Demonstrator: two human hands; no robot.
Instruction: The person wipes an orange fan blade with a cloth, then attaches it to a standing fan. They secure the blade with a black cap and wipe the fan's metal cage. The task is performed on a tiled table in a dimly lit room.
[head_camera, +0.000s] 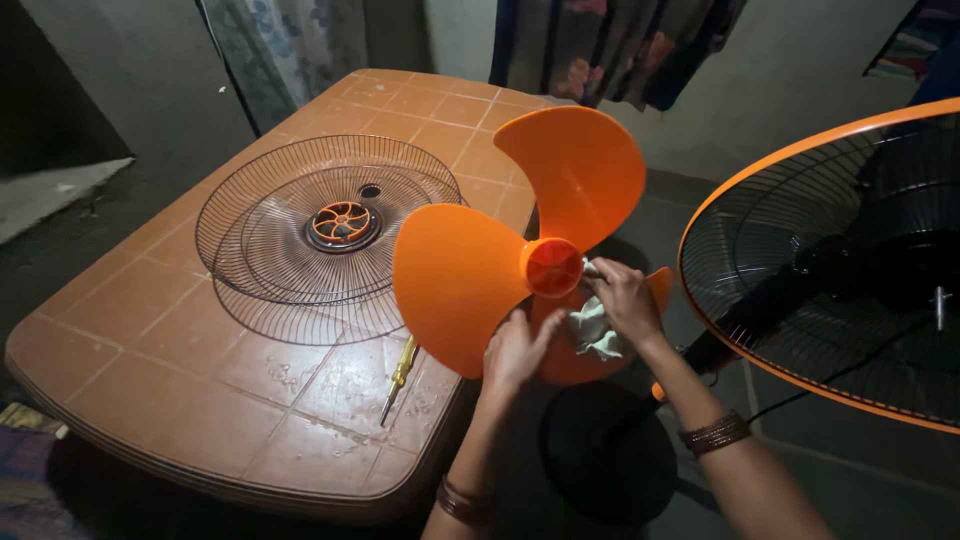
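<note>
Fingers (520, 335) of my left hand (512, 355) are curled around the near edge of the orange fan blade (470, 270), gripping it from below, thumb up against the plastic. That blade piece hangs in the air just off the right edge of the bench (150, 350), between my two hands, its hub facing me.

Far left on the tiled, brown bench lies the wire fan guard (290, 260), dome up, with an orange centre cap (342, 223). Near it, toward me, a yellow-handled screwdriver (398, 378) lies on the tiles, close to the bench's right edge.

Right of the hub, my right hand (625, 300) presses a pale cloth (597, 332) against the lowest blade, fingers bunched over the rag. Both wrists wear dark bangles (714, 433).

Below my hands a round black fan base (600, 450) stands on the floor. Farthest right is the fan's rear guard (840, 270), black wire with an orange rim, with the motor housing dim behind it.
</note>
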